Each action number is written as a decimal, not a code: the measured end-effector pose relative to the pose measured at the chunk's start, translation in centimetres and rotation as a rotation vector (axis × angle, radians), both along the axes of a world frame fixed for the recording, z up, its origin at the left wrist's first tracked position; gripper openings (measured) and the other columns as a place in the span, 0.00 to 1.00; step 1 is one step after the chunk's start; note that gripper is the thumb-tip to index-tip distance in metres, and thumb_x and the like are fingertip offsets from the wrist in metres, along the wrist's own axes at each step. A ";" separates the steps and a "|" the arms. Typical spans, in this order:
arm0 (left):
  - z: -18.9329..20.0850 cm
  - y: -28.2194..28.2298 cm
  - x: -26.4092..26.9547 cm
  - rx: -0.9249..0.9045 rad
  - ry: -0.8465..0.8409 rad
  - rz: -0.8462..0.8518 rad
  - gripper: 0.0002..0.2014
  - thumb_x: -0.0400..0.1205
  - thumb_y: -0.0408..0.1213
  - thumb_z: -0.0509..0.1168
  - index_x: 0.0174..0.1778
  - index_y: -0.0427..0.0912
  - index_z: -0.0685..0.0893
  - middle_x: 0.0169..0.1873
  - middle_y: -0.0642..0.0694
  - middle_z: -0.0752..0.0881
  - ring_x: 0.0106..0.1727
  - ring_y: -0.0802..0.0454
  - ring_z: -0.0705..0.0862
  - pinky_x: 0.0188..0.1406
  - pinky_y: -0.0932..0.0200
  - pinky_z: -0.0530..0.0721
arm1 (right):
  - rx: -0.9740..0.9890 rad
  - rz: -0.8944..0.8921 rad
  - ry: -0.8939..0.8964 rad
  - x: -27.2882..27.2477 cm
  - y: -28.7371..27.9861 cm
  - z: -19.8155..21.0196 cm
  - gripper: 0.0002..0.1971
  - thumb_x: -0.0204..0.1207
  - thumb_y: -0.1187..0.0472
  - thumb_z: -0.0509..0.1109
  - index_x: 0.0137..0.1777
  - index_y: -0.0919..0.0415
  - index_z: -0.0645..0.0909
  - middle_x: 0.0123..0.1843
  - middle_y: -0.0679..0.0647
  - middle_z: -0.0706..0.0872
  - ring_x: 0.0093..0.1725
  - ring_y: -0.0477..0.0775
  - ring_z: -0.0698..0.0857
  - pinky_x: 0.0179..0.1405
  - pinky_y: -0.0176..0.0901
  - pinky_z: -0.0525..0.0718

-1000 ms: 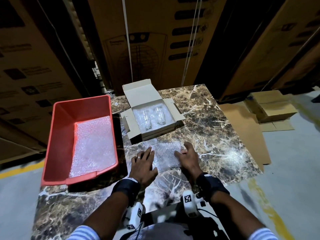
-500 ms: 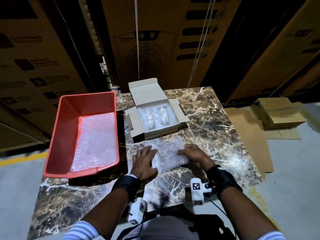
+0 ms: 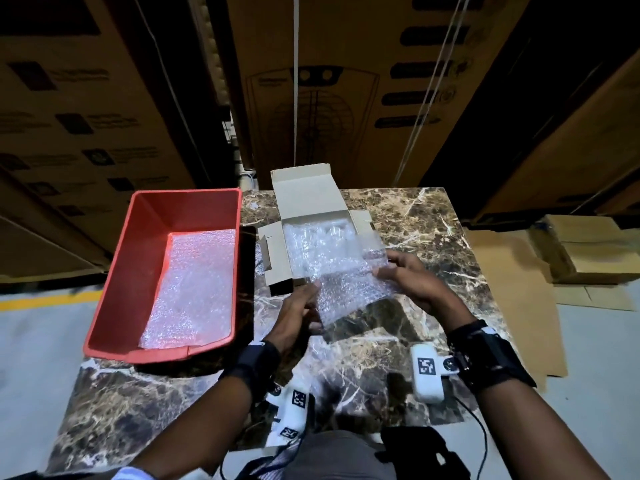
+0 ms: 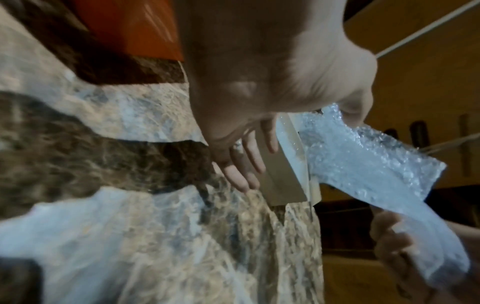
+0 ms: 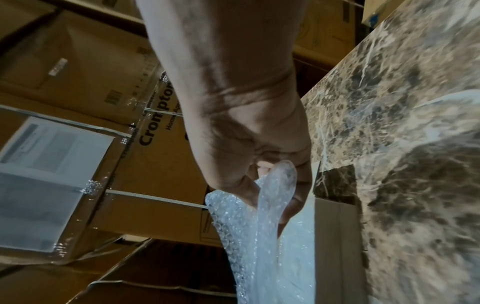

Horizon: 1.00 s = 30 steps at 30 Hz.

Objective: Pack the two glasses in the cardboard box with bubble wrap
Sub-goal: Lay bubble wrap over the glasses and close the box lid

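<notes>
head view: both hands hold a bubble wrap sheet (image 3: pixel 349 282) above the worktop (image 3: pixel 433 237), just near of the open cardboard box (image 3: pixel 311 209); the glasses (image 3: pixel 322 237) lie inside, blurred under wrap. left hand (image 3: pixel 298 313) pinches the near-left corner, right hand (image 3: pixel 412 282) the right edge.

left wrist view: thumb on the sheet, other fingers (image 4: pixel 246 160) hang straight.

right wrist view: fingers (image 5: pixel 293 205) curl round the edge.

best kept taut and level, lowered squarely over the glasses.

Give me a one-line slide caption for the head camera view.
Both hands lift a bubble wrap sheet toward the open cardboard box beside a red bin.
</notes>
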State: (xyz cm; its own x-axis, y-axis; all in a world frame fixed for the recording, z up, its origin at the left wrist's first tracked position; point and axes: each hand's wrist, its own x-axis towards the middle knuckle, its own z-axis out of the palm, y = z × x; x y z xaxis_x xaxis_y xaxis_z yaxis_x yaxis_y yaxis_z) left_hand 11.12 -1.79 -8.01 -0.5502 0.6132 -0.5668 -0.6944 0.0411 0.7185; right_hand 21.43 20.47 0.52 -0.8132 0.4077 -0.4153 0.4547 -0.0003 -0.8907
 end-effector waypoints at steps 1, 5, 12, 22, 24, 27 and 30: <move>0.5 0.5 -0.2 0.004 -0.006 0.004 0.15 0.80 0.55 0.73 0.53 0.48 0.85 0.36 0.52 0.82 0.28 0.54 0.82 0.35 0.52 0.87 | -0.013 -0.001 0.003 -0.5 0.3 0.2 0.18 0.81 0.72 0.70 0.65 0.52 0.88 0.62 0.55 0.92 0.64 0.63 0.89 0.66 0.63 0.86; 2.0 2.8 -2.1 -0.081 0.217 0.080 0.20 0.80 0.48 0.78 0.59 0.38 0.84 0.58 0.43 0.90 0.56 0.46 0.92 0.43 0.59 0.88 | -0.005 -0.035 0.016 -2.7 1.3 0.7 0.18 0.81 0.74 0.69 0.59 0.50 0.89 0.59 0.56 0.93 0.60 0.64 0.90 0.66 0.67 0.85; 3.6 4.5 -7.1 -0.340 0.684 0.182 0.28 0.80 0.32 0.77 0.73 0.52 0.76 0.56 0.39 0.83 0.49 0.43 0.89 0.43 0.52 0.90 | 0.094 -0.092 -0.010 -8.1 2.6 -0.5 0.14 0.75 0.69 0.75 0.59 0.56 0.85 0.51 0.58 0.89 0.52 0.61 0.90 0.62 0.67 0.88; 2.1 4.1 -9.5 -0.715 1.210 -0.280 0.39 0.75 0.32 0.74 0.81 0.49 0.67 0.64 0.43 0.75 0.57 0.39 0.81 0.55 0.43 0.85 | 0.598 0.059 -0.130 -11.9 1.9 -4.0 0.35 0.73 0.66 0.81 0.78 0.55 0.72 0.47 0.54 0.84 0.42 0.53 0.83 0.31 0.37 0.78; 2.1 4.3 -9.4 -0.841 1.299 -0.360 0.37 0.74 0.39 0.76 0.80 0.48 0.70 0.65 0.42 0.73 0.57 0.38 0.81 0.56 0.46 0.82 | 0.731 0.097 -0.160 -11.7 1.4 -4.4 0.36 0.73 0.64 0.82 0.79 0.57 0.69 0.51 0.58 0.84 0.48 0.59 0.85 0.42 0.50 0.86; 2.6 4.7 -9.3 -0.946 1.381 -0.387 0.39 0.72 0.50 0.76 0.80 0.50 0.71 0.68 0.41 0.66 0.66 0.39 0.72 0.65 0.46 0.72 | 1.007 0.158 -0.231 -11.4 0.4 -4.7 0.39 0.76 0.57 0.80 0.83 0.56 0.63 0.65 0.61 0.78 0.62 0.63 0.79 0.59 0.57 0.84; 3.1 5.1 -9.7 -0.946 1.459 -0.441 0.38 0.76 0.53 0.72 0.83 0.52 0.67 0.83 0.41 0.55 0.80 0.38 0.59 0.76 0.38 0.62 | 1.194 0.185 -0.206 -11.8 -0.2 -4.1 0.36 0.77 0.53 0.75 0.83 0.56 0.64 0.74 0.61 0.70 0.70 0.62 0.72 0.69 0.56 0.76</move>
